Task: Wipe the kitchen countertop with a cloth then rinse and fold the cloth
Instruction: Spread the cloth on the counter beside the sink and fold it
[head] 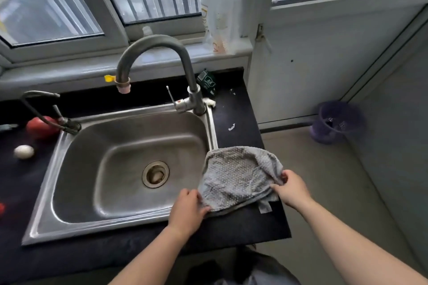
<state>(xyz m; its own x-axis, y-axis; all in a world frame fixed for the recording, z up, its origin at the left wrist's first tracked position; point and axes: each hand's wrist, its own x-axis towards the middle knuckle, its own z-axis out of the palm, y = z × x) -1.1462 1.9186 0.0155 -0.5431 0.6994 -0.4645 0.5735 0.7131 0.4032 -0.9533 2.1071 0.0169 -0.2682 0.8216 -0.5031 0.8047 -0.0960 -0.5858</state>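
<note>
A grey textured cloth [238,176] lies bunched on the black countertop [234,229] at the right rim of the steel sink [129,220], partly hanging over the rim. My left hand [187,210] pinches the cloth's near left corner. Its right edge is gripped by my right hand [291,188]. Behind the sink stands the curved grey faucet [162,48], and no water is running from it.
A red tomato [40,127] and a white egg-like thing [23,152] lie left of the sink by a small second tap [44,109]. A green packet [206,83] and paper scraps [231,126] sit on the counter's right strip. A purple bin [335,121] stands on the floor.
</note>
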